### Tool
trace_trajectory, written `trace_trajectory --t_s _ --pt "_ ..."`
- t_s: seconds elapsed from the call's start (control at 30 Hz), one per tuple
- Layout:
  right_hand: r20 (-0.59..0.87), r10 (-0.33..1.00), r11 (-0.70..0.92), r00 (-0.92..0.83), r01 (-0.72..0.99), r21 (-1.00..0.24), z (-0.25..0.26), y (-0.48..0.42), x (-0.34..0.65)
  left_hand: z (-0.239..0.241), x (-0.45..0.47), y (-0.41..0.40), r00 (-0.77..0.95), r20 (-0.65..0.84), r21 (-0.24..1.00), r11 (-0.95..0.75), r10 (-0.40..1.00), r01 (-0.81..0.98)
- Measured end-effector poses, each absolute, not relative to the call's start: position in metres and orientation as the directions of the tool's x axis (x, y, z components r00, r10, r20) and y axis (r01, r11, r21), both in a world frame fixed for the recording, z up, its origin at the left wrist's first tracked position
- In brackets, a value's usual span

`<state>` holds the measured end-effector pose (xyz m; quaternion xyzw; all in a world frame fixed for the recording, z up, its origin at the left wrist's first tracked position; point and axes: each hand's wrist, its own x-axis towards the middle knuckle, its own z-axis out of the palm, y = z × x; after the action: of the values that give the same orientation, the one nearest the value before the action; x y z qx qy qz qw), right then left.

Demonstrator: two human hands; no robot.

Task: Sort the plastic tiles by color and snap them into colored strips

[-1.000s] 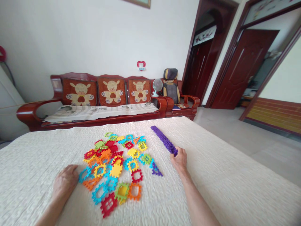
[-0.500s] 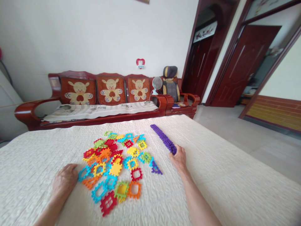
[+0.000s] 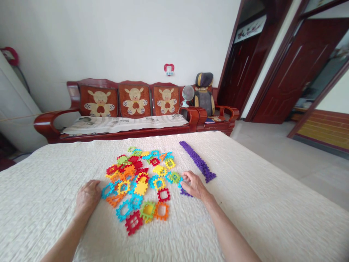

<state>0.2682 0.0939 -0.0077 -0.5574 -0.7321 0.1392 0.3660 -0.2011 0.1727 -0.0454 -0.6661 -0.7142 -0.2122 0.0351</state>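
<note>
See knobbly purple strip (image 3: pixel 195 158) slanting far-left to near-right; cannot tell grip: left hand (image 3: pixel 88 195) or right hand (image 3: pixel 194 185) over purple triangle (image 3: pixel 185 192).

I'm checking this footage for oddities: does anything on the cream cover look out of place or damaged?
One purple piece, partly hidden by the right hand, lies beside the mixed-colour pieces, oddly apart from the purple row. No damage is evident.

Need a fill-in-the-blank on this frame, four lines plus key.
The long strip is ____.
The hand nearer the strip is the person's ____ one.
The tile nearest the camera is ____.
Along the sofa's back stand ____ brown cushions.
Key: purple; right; red; three.
</note>
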Motion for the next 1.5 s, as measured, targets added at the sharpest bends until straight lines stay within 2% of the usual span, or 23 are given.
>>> trace_trajectory --t_s 0.17,0.33,0.6,0.77,0.83,0.93,1.03,1.13,1.27,1.37,1.5 --pt "0.336 0.93 0.325 -0.149 0.759 -0.564 -0.011 0.098 0.269 -0.044 -0.203 0.172 -0.128 0.304 0.283 0.038 0.944 0.958" --pt "0.287 0.949 0.283 -0.131 0.757 -0.589 -0.012 0.101 0.268 -0.041 -0.205 0.167 -0.154 0.261 0.33 0.062 0.953 0.942" --pt "0.333 0.934 0.305 -0.132 0.78 -0.547 -0.016 0.102 0.267 -0.042 -0.204 0.171 -0.373 0.132 0.393 0.297 0.918 0.87" --pt "0.322 0.94 0.302 -0.108 0.702 -0.646 -0.02 0.104 0.272 -0.049 -0.21 0.18 -0.347 0.151 0.332 0.283 0.925 0.9" --pt "0.286 0.957 0.258 -0.058 0.625 -0.737 -0.022 0.109 0.276 -0.05 -0.211 0.179 -0.278 0.191 0.294 0.215 0.941 0.931" --pt "0.288 0.946 0.174 0.15 0.515 -0.839 -0.027 0.119 0.284 -0.049 -0.209 0.174 -0.206 0.254 0.262 0.137 0.945 0.955" --pt "0.353 0.861 0.131 0.365 0.512 -0.849 -0.033 0.128 0.29 -0.049 -0.208 0.171 -0.186 0.28 0.256 0.113 0.942 0.96" --pt "0.406 0.812 0.118 0.419 0.563 -0.818 -0.037 0.13 0.29 -0.049 -0.208 0.171 -0.201 0.262 0.267 0.13 0.944 0.955" --pt "0.471 0.792 0.145 0.389 0.63 -0.763 -0.035 0.121 0.282 -0.047 -0.207 0.169 -0.212 0.213 0.281 0.148 0.954 0.948" --pt "0.492 0.841 0.212 0.227 0.698 -0.684 -0.031 0.109 0.28 -0.045 -0.206 0.166 -0.205 0.22 0.287 0.138 0.954 0.948" --pt "0.447 0.894 0.256 0.035 0.779 -0.573 -0.027 0.096 0.282 -0.042 -0.205 0.167 -0.251 0.233 0.315 0.172 0.939 0.934"
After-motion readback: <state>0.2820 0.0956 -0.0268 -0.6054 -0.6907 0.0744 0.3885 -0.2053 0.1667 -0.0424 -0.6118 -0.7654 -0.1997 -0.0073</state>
